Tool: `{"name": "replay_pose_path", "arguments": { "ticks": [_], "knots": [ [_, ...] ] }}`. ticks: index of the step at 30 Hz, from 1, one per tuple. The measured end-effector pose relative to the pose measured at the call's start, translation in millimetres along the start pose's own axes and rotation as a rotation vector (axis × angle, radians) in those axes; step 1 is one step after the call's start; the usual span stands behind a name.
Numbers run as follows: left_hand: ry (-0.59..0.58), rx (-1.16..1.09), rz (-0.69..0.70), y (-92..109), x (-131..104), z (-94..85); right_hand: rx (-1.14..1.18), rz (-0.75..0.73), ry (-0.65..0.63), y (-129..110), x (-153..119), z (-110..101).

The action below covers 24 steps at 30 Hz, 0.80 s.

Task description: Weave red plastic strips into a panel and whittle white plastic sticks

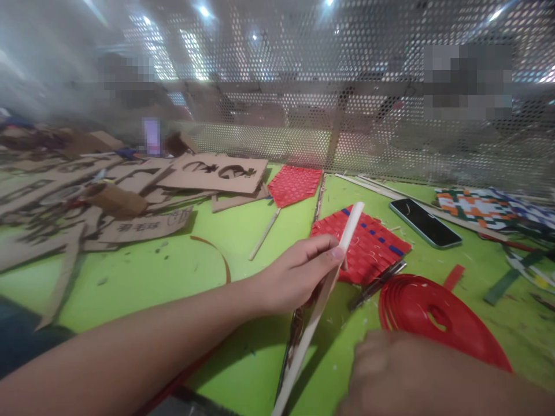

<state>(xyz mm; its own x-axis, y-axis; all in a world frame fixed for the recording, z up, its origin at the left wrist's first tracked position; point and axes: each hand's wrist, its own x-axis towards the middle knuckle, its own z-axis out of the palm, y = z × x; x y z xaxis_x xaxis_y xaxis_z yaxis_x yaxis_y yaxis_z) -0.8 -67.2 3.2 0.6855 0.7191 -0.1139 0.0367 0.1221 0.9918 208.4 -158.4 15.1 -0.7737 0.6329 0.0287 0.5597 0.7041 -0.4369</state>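
Note:
My left hand [303, 271] is closed in a pinch around a long pale wooden strip [309, 338], which slants from the upper right down to the bottom edge. Behind the strip's top end lies a red woven fan [368, 248] with blue bits in the weave. Low in the view, my right hand [375, 370] is curled and blurred; what its fingers hold, if anything, is hidden. Just beyond it sits a flat roll of red strip [411, 306]. A dark, narrow tool [377, 284] lies between the roll and the fan.
Farther back lies another red woven fan [297, 184] with a stick handle. Cardboard pieces [217, 173] and a cardboard tube [115, 199] crowd the left. A phone [425, 222] and a multicoloured woven piece [474, 205] are on the right. A perforated screen [281, 98] stands behind the green table [173, 283].

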Motion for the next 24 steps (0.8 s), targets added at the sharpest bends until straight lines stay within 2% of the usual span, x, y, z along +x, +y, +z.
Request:
{"name": "replay_pose_path", "arguments": {
  "ticks": [2, 4, 6, 8, 12, 19, 24],
  "knots": [
    [0.002, 0.020, 0.004, 1, 0, 0.7, -0.026, 0.067, 0.024, 20, -5, -10],
    [-0.014, 0.021, -0.007, 3, -1, 1.7, -0.188, 0.178, 0.114, 45, -12, -17],
    [-0.053, -0.004, -0.030, 4, -1, 2.5, -0.315, 0.202, 0.129, 68, -18, -18],
    [-0.097, -0.047, -0.056, 4, -2, 3.2, -0.317, 0.204, 0.122, 81, -20, -16],
    [-0.141, -0.091, -0.044, 5, -2, 3.9, -0.220, 0.194, 0.122, 79, -17, -12],
    [-0.174, -0.084, -0.002, 4, -5, 8.0, -0.176, 0.286, 0.045, 75, -17, -8],
    [-0.174, -0.126, 0.007, 3, -7, 8.7, -0.144, 0.258, 0.097, 76, -15, -9]
  ]
}}
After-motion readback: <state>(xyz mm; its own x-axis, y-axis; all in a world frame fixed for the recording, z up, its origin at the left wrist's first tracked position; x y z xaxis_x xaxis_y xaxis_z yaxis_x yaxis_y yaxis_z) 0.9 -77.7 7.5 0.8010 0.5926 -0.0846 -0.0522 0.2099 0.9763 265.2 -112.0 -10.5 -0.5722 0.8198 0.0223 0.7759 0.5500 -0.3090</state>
